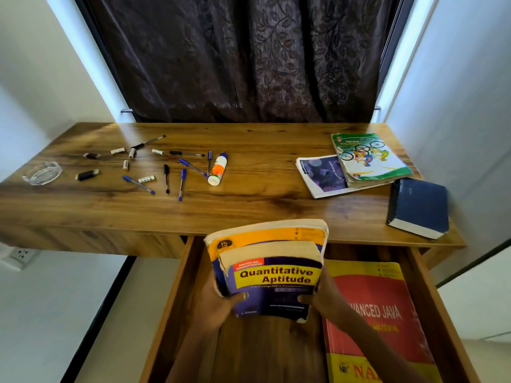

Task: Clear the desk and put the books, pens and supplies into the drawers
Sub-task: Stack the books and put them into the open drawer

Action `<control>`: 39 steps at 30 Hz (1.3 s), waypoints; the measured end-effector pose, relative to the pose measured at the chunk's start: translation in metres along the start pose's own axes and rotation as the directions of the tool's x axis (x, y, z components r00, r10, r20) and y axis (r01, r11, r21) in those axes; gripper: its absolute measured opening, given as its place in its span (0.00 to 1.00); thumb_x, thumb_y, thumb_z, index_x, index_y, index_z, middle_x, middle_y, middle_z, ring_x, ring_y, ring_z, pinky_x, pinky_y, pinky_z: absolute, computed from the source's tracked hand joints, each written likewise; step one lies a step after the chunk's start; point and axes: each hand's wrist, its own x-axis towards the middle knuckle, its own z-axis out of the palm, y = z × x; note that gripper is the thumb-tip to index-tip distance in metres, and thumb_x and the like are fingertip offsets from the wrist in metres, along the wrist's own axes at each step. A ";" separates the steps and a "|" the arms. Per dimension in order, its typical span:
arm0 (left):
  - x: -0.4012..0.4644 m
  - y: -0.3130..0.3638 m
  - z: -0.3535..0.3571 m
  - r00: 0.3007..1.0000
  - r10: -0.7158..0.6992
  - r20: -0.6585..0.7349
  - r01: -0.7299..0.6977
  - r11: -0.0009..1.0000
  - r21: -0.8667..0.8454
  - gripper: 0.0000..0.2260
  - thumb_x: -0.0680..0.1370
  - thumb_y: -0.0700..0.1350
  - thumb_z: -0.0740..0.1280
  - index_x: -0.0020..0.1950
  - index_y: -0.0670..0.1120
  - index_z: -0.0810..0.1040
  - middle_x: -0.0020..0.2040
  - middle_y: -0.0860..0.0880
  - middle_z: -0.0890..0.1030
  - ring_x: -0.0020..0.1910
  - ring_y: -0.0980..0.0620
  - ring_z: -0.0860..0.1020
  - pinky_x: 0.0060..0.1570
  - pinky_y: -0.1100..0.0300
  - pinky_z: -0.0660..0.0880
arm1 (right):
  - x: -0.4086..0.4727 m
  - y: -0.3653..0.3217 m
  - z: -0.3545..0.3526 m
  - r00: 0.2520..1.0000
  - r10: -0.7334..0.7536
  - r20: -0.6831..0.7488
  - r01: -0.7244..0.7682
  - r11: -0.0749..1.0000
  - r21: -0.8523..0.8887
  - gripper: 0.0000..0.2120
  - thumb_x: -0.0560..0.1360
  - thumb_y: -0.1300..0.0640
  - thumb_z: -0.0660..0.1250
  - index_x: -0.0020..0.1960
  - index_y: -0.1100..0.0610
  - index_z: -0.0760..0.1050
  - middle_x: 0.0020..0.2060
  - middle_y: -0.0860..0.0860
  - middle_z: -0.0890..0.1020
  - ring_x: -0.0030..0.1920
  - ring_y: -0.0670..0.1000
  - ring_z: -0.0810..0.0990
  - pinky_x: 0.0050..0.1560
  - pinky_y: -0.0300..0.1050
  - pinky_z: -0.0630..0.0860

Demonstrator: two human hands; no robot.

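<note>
Above the open wooden drawer [177, 294] I hold a stack of two thick books: a purple and yellow "Quantitative Aptitude" book [276, 283] on a larger yellow one [265, 233]. My left hand [218, 305] grips the stack's left edge, my right hand [323, 297] its right edge. A red and yellow "Advanced Java" book [378, 322] lies in the drawer's right half. On the desk [262, 197] lie several blue and black pens [181, 183], a glue bottle [217, 169], several small batteries [132, 152] and, at the right, a green book [370, 158], a purple magazine [323, 175] and a dark blue book [417, 207].
A clear glass dish [42, 172] sits at the desk's left end, with two small dark items [87, 175] beside it. A dark curtain [249, 56] hangs behind the desk. White walls close in on both sides. A wall socket [22, 255] is low on the left.
</note>
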 end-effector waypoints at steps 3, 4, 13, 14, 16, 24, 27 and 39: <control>-0.007 -0.001 -0.001 0.999 -0.044 0.022 0.044 0.999 0.016 0.27 0.61 0.39 0.79 0.56 0.51 0.73 0.52 0.47 0.82 0.52 0.47 0.81 0.52 0.45 0.78 | -0.002 0.005 0.002 1.000 -0.004 0.005 0.004 1.000 -0.022 0.41 0.62 0.73 0.75 0.68 0.57 0.58 0.53 0.49 0.79 0.56 0.48 0.80 0.52 0.48 0.80; -0.010 0.000 -0.002 0.997 -0.058 0.042 0.057 0.998 0.017 0.31 0.58 0.47 0.81 0.57 0.49 0.73 0.53 0.46 0.82 0.52 0.47 0.81 0.53 0.44 0.78 | -0.004 0.006 0.002 1.000 -0.003 0.001 0.003 1.000 -0.030 0.41 0.62 0.72 0.75 0.67 0.58 0.58 0.52 0.48 0.79 0.54 0.45 0.80 0.51 0.45 0.80; -0.023 -0.002 0.005 0.995 -0.089 0.037 0.088 0.995 0.042 0.30 0.62 0.50 0.79 0.59 0.47 0.72 0.51 0.48 0.82 0.48 0.52 0.83 0.42 0.59 0.81 | -0.023 0.012 0.011 1.000 0.017 -0.026 -0.017 1.000 0.021 0.31 0.67 0.67 0.73 0.65 0.55 0.64 0.51 0.46 0.80 0.54 0.45 0.79 0.47 0.38 0.78; -0.025 -0.002 0.007 0.997 -0.079 0.010 0.078 0.996 0.033 0.23 0.66 0.42 0.76 0.57 0.47 0.72 0.51 0.49 0.82 0.47 0.53 0.83 0.39 0.61 0.80 | -0.026 0.011 0.012 0.999 0.020 -0.043 -0.019 0.999 0.027 0.31 0.68 0.67 0.72 0.65 0.53 0.64 0.50 0.45 0.80 0.54 0.44 0.79 0.45 0.37 0.78; -0.029 -0.004 0.012 0.997 -0.060 -0.057 0.061 0.998 0.015 0.19 0.69 0.33 0.73 0.54 0.48 0.73 0.48 0.49 0.82 0.45 0.52 0.83 0.37 0.62 0.80 | -0.032 0.011 0.015 0.998 0.008 -0.067 -0.006 0.999 0.035 0.30 0.69 0.67 0.71 0.65 0.51 0.63 0.51 0.44 0.80 0.53 0.43 0.79 0.45 0.36 0.78; -0.055 -0.004 0.034 0.995 -0.030 -0.091 0.031 1.000 0.005 0.24 0.67 0.37 0.75 0.61 0.44 0.72 0.50 0.45 0.82 0.45 0.48 0.83 0.35 0.62 0.81 | -0.065 0.027 0.001 0.988 0.021 -0.154 -0.008 0.996 0.084 0.30 0.67 0.69 0.73 0.60 0.45 0.67 0.51 0.45 0.81 0.53 0.43 0.80 0.47 0.38 0.78; -0.058 -0.001 0.046 0.997 -0.011 -0.072 0.014 0.999 0.032 0.29 0.64 0.43 0.77 0.62 0.44 0.72 0.51 0.44 0.82 0.46 0.46 0.83 0.38 0.57 0.82 | -0.078 0.028 -0.015 0.984 0.016 -0.179 0.001 0.996 0.094 0.27 0.67 0.69 0.73 0.59 0.48 0.69 0.50 0.46 0.82 0.51 0.41 0.80 0.43 0.34 0.77; -0.060 0.007 0.136 0.985 -0.036 0.166 0.029 0.999 0.040 0.26 0.67 0.40 0.77 0.61 0.46 0.71 0.53 0.46 0.81 0.43 0.55 0.83 0.35 0.62 0.80 | -0.112 0.032 -0.107 0.960 0.080 -0.270 -0.061 0.995 0.079 0.22 0.69 0.62 0.72 0.60 0.54 0.69 0.52 0.52 0.82 0.51 0.52 0.83 0.46 0.52 0.82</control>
